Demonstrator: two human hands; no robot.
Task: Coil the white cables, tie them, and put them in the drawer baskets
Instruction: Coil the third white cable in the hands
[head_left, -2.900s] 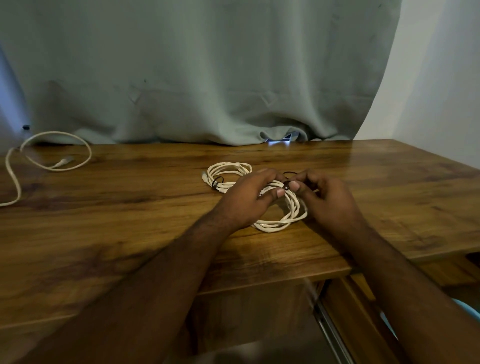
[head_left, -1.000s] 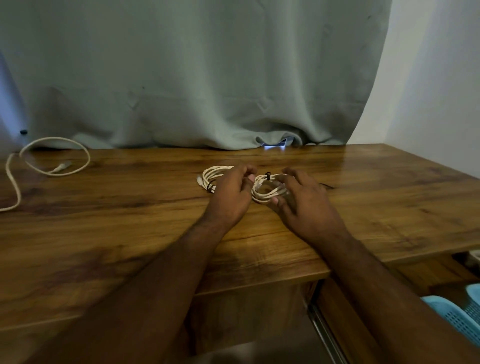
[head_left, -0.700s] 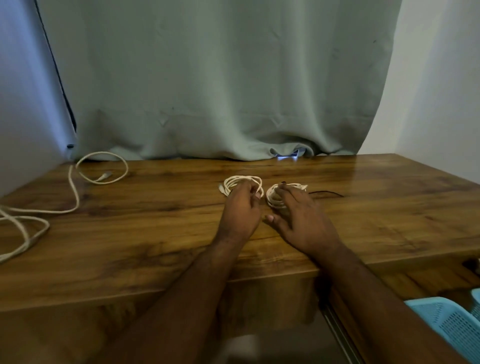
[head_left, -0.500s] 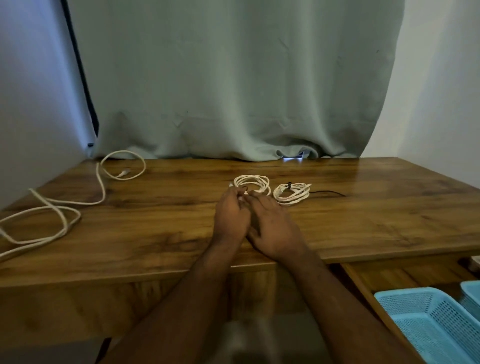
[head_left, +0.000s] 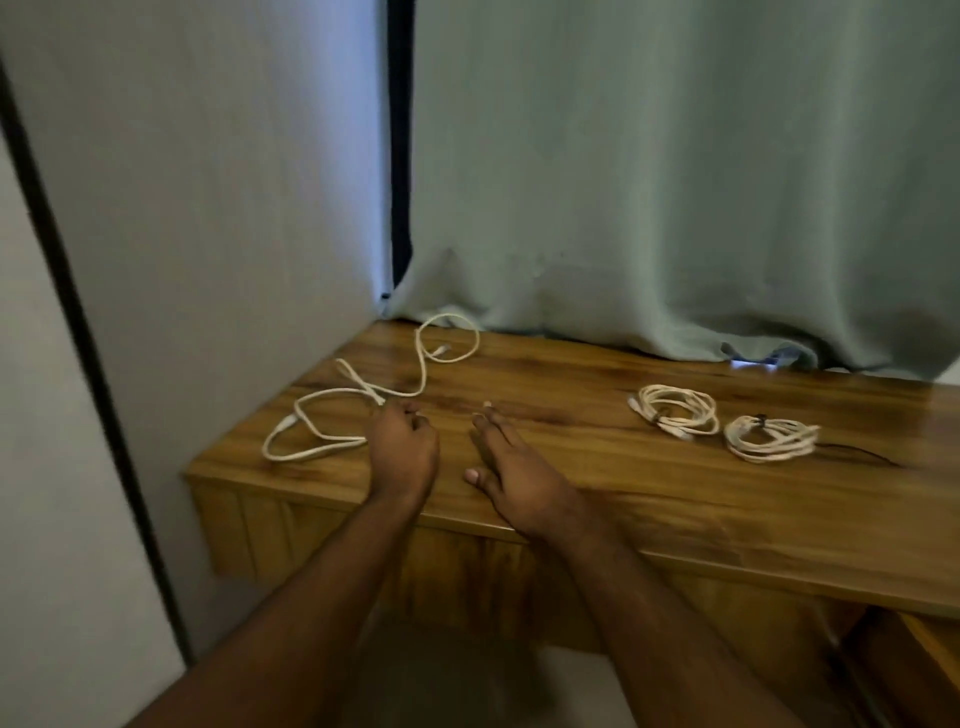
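A wooden surface (head_left: 597, 483) meets a grey-green curtain (head_left: 675, 182) and pale wall (head_left: 208, 182). The loose white cable (head_left: 363, 395) sprawls from lower left toward the curtain. The left hand (head_left: 402, 452) curls its grip at the cable, whether holding it unclear; the right hand (head_left: 511, 467) lies flat, fingers straight.

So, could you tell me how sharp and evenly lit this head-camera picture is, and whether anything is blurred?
Head view: dim, soft light. The forearms at the bottom and the left wall edge are smeared with motion blur. The loose cable and both coiled bundles stay readable. The tabletop shows a mild sheen, and a bright spot glows under the curtain hem. The wall's straight edges lean, from the wide-angle lens.
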